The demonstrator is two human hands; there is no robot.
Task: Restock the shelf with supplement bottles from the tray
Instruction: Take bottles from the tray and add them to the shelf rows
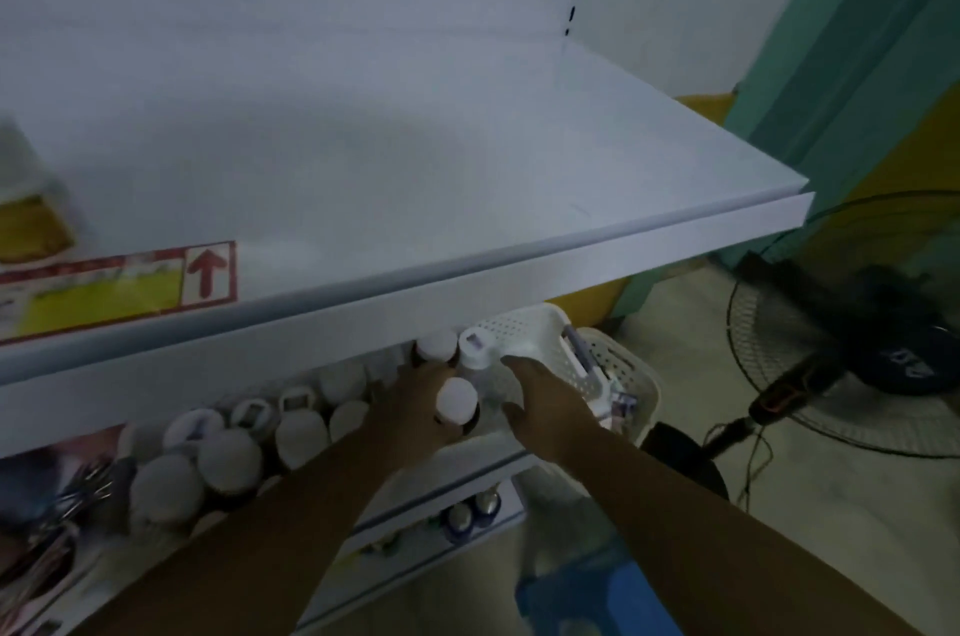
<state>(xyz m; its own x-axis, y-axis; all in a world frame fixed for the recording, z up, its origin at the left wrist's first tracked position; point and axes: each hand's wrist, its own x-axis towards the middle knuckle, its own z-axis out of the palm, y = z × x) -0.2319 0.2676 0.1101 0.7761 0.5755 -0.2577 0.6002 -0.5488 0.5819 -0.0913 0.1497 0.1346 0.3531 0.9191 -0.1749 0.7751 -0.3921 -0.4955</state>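
Two hands low at shelf [498,466]: left hand [415,401], fingers wrapped round white-capped supplement bottle [456,404]; right hand [540,406], fingers spread in perforated tray [524,328]. Probably light, rigid, smooth; best gripped round body below cap.

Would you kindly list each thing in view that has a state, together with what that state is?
left hand: closed around a white-capped bottle, upright.
right hand: open, reaching into the white basket.
clear bottle in the basket: upright, capped.
upper shelf: mostly bare, one yellow-labelled item at its left.
bottles on the lower shelf: upright, capped, packed close.
floor fan: whether it runs cannot be told.
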